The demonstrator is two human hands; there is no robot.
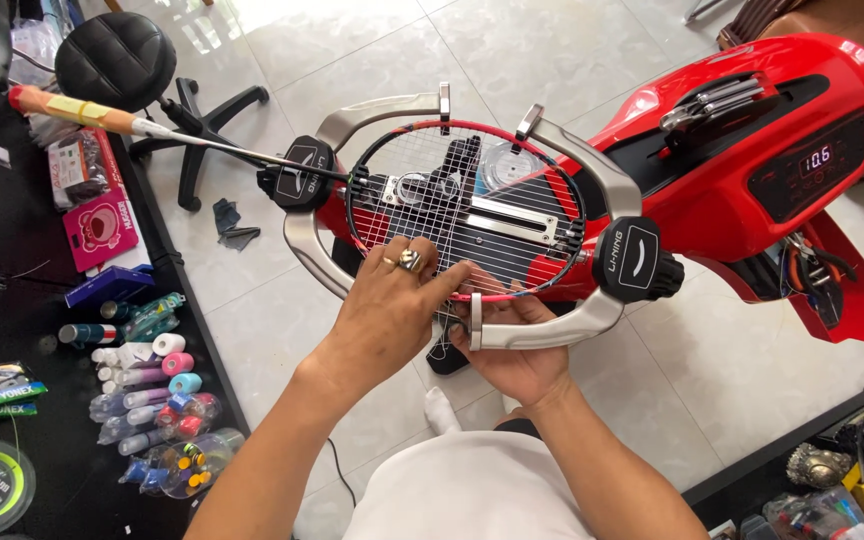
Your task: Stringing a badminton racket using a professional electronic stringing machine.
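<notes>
Left hand [392, 305] reaching forward from the lower left, palm down, back of the hand toward the camera, rings on two fingers; fingers bunched and bent, tips pressed onto the string bed near the lower edge of the racket [464, 205], apparently pinching a string, though the exact grip hidden beneath the fingers. Right hand [514, 350] coming up from below, palm up, cupped under the silver support arm [552, 325] at the near side of the frame, fingers curled upward behind it, their closure not clear to see. Racket lying flat, clamped in the turntable of the red stringing machine [752, 150], just ahead of both hands. Long axis running left to right and slightly upward to the left: head at the centre, thin dark shaft passing the black side mount [304, 172], handle [72, 110] ending over the black table [32, 300]. Frame red and black, oval; white strings in a tight grid; handle wrapped in orange with a yellow band.
</notes>
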